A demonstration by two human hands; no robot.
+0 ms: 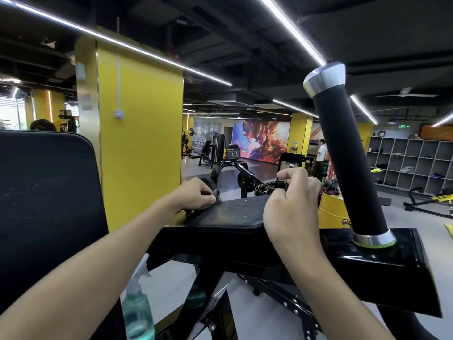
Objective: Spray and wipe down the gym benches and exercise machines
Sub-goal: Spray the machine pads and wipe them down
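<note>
The left hand is bunched round a dark cloth, fingers curled tight with the thumb on top. It presses the cloth down on the far left corner of the black arm pad, at about ten o'clock on the pad's top. Droplets of spray lie across the pad between the two hands.

The right hand is at the pad's two o'clock corner. Its fingers are folded into the palm and the thumb and forefinger are nipped together up top. From here I cannot tell whether they hold anything.

The spray bottle, with teal liquid inside, stands low at seven o'clock from the pad, under the left forearm, and neither hand touches it. The black handle post with its silver cap leans up at three o'clock, just beside the right hand. The big back pad fills the nine o'clock side.
</note>
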